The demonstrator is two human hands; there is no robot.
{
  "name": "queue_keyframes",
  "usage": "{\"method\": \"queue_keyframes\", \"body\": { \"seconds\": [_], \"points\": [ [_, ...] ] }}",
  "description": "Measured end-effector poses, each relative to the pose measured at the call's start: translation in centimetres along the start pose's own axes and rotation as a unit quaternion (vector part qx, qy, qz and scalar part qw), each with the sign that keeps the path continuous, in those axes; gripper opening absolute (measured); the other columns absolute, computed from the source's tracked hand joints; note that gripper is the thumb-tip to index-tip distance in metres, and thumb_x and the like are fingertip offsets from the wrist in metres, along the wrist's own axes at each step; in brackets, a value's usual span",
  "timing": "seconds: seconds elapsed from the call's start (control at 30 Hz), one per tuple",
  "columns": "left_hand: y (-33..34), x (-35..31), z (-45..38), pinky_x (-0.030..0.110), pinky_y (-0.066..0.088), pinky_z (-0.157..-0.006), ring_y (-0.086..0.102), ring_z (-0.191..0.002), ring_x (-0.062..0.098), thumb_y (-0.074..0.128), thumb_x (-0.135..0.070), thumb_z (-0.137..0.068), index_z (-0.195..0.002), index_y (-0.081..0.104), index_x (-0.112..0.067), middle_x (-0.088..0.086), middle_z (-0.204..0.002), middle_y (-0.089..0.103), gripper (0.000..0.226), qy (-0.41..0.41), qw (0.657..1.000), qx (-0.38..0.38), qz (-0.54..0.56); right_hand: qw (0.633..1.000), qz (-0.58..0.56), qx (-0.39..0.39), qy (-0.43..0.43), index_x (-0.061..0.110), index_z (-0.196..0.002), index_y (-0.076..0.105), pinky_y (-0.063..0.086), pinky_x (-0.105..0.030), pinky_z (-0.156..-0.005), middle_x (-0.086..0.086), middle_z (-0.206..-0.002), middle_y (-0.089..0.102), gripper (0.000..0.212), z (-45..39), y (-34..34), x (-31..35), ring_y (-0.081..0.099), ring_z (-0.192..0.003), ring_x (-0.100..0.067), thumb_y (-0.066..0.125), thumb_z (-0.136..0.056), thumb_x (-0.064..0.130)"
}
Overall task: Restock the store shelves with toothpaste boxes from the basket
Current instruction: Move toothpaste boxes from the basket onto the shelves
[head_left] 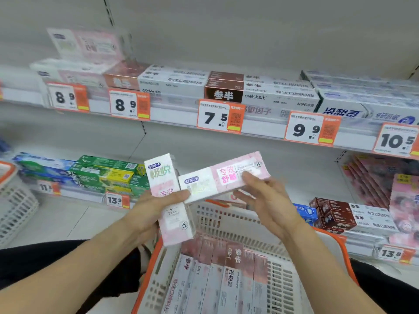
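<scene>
Two pink-and-white toothpaste boxes are held above the basket (pixel 294 275). My left hand (pixel 156 209) grips the upright box (pixel 169 196), its thumb also pressing the left end of the second box. That second box (pixel 223 176) lies nearly level, tilted up to the right, with my right hand (pixel 269 200) holding its right half from below. The white basket with an orange rim holds several brown-and-white toothpaste boxes (pixel 217 275) lying side by side. Matching pink boxes (pixel 86 45) are stacked at the upper shelf's left end.
The upper shelf (pixel 172 118) carries rows of toothpaste boxes behind orange price tags 8.9, 7.5, 9.9, 10.5. The lower shelf has green and blue boxes (pixel 102 173) at left, brown boxes (pixel 335 216) at right. A second white basket (pixel 15 200) stands at far left.
</scene>
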State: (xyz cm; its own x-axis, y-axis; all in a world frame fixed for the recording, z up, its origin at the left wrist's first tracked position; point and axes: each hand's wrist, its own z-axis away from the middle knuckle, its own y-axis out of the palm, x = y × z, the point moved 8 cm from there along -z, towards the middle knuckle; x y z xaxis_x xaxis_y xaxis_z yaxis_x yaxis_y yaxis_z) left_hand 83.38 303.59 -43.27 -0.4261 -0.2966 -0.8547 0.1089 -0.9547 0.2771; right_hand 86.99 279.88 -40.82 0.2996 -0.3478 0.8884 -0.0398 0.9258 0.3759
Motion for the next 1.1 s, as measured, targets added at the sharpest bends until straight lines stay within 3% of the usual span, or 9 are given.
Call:
{"method": "queue_keyframes", "body": {
  "seconds": [0.17, 0.27, 0.33, 0.43, 0.57, 0.73, 0.83, 1.0, 1.1],
  "points": [
    [-3.7, -8.9, 2.7, 0.035, 0.062, -0.072, 0.074, -0.099, 0.031, 0.103, -0.029, -0.027, -0.106, 0.076, -0.009, 0.013, -0.111, 0.075, 0.085, 0.064, 0.992, 0.043, -0.095, 0.984, 0.135, 0.081, -0.081, 0.016, -0.129, 0.060, 0.059, -0.029, -0.075, -0.013, -0.112, 0.073, 0.065, 0.4, 4.5, 5.6, 0.073, -0.095, -0.026, 0.083, -0.068, 0.018],
    [-3.9, -14.8, 2.8, 0.032, 0.062, -0.067, 0.076, -0.091, 0.027, 0.099, -0.018, -0.041, -0.107, 0.074, -0.007, 0.012, -0.106, 0.076, 0.072, 0.082, 0.983, 0.062, -0.154, 0.949, 0.255, 0.103, -0.155, 0.020, -0.122, 0.067, 0.057, -0.022, -0.075, -0.002, -0.109, 0.075, 0.054, 1.3, 8.4, 9.1, 0.073, -0.093, -0.019, 0.079, -0.070, 0.012],
    [-3.8, -18.6, 2.9, 0.026, 0.060, -0.062, 0.076, -0.080, 0.019, 0.086, -0.012, -0.057, -0.103, 0.073, -0.008, 0.009, -0.101, 0.078, 0.048, 0.119, 0.979, 0.052, -0.160, 0.937, 0.267, 0.093, -0.203, 0.017, -0.113, 0.072, 0.056, -0.018, -0.077, 0.002, -0.105, 0.077, 0.044, 1.7, 10.7, 11.9, 0.074, -0.095, -0.016, 0.077, -0.070, 0.012],
    [-5.9, -22.4, 2.6, 0.028, 0.060, -0.061, 0.076, -0.078, 0.021, 0.078, -0.012, -0.063, -0.105, 0.072, -0.007, 0.010, -0.099, 0.078, 0.043, 0.172, 0.979, 0.005, -0.108, 0.920, 0.275, 0.065, -0.272, 0.016, -0.108, 0.074, 0.058, -0.022, -0.080, 0.001, -0.101, 0.078, 0.041, 1.5, 13.7, 15.9, 0.074, -0.092, -0.016, 0.079, -0.068, 0.012],
    [-11.0, -22.9, 1.4, 0.036, 0.062, -0.071, 0.075, -0.090, 0.030, 0.082, -0.017, -0.056, -0.113, 0.069, -0.008, 0.012, -0.100, 0.077, 0.059, 0.174, 0.983, -0.065, -0.004, 0.899, 0.277, 0.047, -0.336, 0.018, -0.108, 0.073, 0.058, -0.021, -0.077, 0.005, -0.095, 0.078, 0.036, -0.4, 19.1, 19.1, 0.075, -0.088, -0.013, 0.080, -0.075, 0.007],
    [-13.9, -21.6, 0.0, 0.051, 0.056, -0.093, 0.071, -0.096, 0.035, 0.085, -0.015, -0.066, -0.096, 0.066, -0.015, 0.010, -0.092, 0.074, 0.035, 0.141, 0.982, -0.110, 0.067, 0.856, 0.307, 0.061, -0.412, 0.018, -0.108, 0.073, 0.060, -0.026, -0.076, 0.006, -0.096, 0.077, 0.036, -6.6, 29.0, 20.8, 0.074, -0.085, -0.009, 0.085, -0.076, 0.007],
    [-14.6, -21.4, -0.9, 0.041, 0.059, -0.080, 0.071, -0.074, 0.025, 0.081, -0.012, -0.078, -0.094, 0.066, -0.015, 0.007, -0.082, 0.073, 0.022, 0.132, 0.979, -0.119, 0.095, 0.813, 0.361, 0.072, -0.451, 0.020, -0.108, 0.075, 0.060, -0.034, -0.082, 0.005, -0.099, 0.076, 0.034, -10.7, 34.9, 19.9, 0.073, -0.087, -0.012, 0.086, -0.076, 0.017],
    [-14.2, -21.5, -2.1, 0.030, 0.060, -0.059, 0.069, -0.057, 0.018, 0.083, -0.012, -0.076, -0.088, 0.066, -0.014, 0.002, -0.067, 0.073, 0.021, 0.122, 0.977, -0.122, 0.125, 0.760, 0.454, 0.077, -0.459, 0.016, -0.111, 0.076, 0.051, -0.013, -0.081, 0.009, -0.100, 0.070, 0.031, -15.5, 40.2, 17.9, 0.063, -0.083, 0.001, 0.081, -0.080, 0.019],
    [-13.8, -21.5, -2.7, 0.027, 0.057, -0.052, 0.071, -0.056, 0.017, 0.086, -0.013, -0.072, -0.085, 0.068, -0.014, 0.003, -0.069, 0.075, 0.023, 0.135, 0.976, -0.112, 0.131, 0.737, 0.505, 0.066, -0.444, 0.025, -0.111, 0.075, 0.053, -0.028, -0.094, 0.008, -0.109, 0.072, 0.032, -17.6, 40.3, 17.1, 0.065, -0.097, -0.007, 0.079, -0.079, 0.029]
  ]
}}
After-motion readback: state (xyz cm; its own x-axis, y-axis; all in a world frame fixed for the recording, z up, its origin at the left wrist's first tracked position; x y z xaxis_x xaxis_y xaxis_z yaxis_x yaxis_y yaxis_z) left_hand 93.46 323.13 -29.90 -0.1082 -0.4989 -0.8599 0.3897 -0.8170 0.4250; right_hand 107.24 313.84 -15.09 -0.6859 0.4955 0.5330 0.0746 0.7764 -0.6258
